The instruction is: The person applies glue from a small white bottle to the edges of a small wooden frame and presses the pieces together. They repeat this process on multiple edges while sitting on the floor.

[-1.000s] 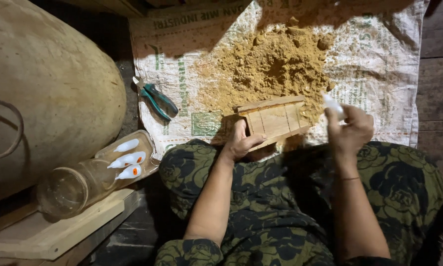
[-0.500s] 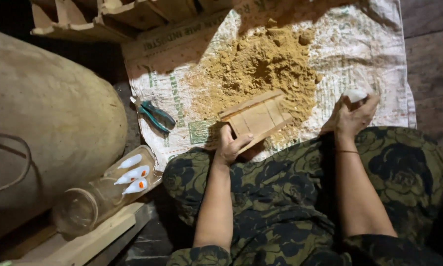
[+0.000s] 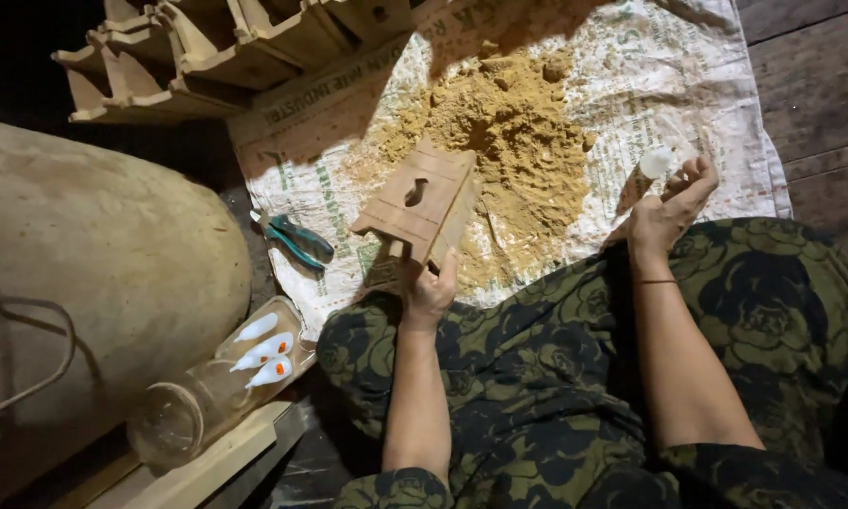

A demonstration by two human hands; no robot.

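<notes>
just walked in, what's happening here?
A person sits on the floor over a woven sack spread with a sawdust pile. The left hand holds a small slatted wooden piece tilted up above the sack. The right hand holds a small white bottle beside it. Green-handled pliers lie on the sack's edge. A clear jar of similar small tubes lies on its side to the left.
</notes>
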